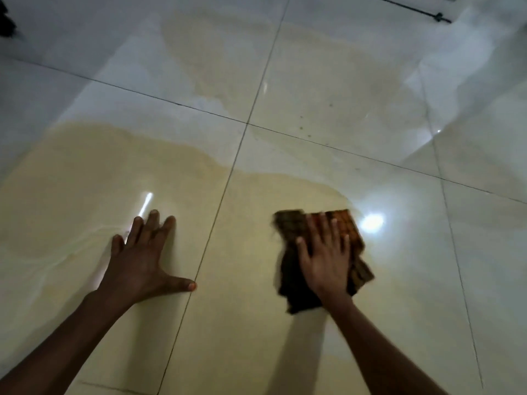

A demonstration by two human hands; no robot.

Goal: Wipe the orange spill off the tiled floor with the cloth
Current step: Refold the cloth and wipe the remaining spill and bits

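A wide pale orange spill (85, 172) covers the glossy white tiled floor (470, 252), from the near left up to a fainter patch (222, 52) further away. My right hand (325, 258) presses flat, fingers spread, on a brown and orange patterned cloth (291, 283) at the spill's right edge; the cloth is blurred. My left hand (145, 260) lies flat on the wet tile with fingers apart, holding nothing, to the left of a grout line.
Dark grout lines (228, 178) cross the floor. A thin dark rod or cable (413, 10) runs along the far right top. A dark object (5, 21) shows at the top left corner. Bright light reflections (372, 222) sit beside the cloth.
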